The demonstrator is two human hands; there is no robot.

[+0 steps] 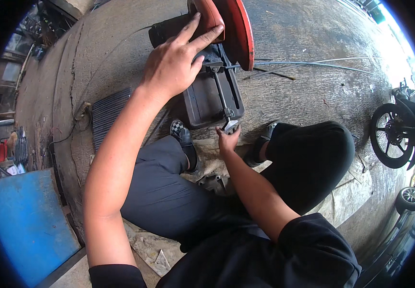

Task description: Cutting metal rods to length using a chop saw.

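In front of me stands a cut-off saw with a red blade guard (240,29), an orange-red housing (208,19) and a dark base (200,103). My left hand (173,65) rests against the housing, fingers stretched out and thumb apart, not wrapped round anything. At the near end of the base, my right hand (228,139) grips the metal crank handle (230,125) of the saw's clamp. The clamp's screw rod (221,93) runs from there toward the clamp jaw (214,69). Thin metal rods (308,64) lie across the base and extend to the right; the guard partly hides them.
A ribbed dark panel (110,115) and a cable (75,127) lie left of the saw. My feet flank the base, with a grey metal part (213,183) between my legs. A blue sheet-topped box (30,221) is at left; a motorcycle wheel (390,136) stands at right.
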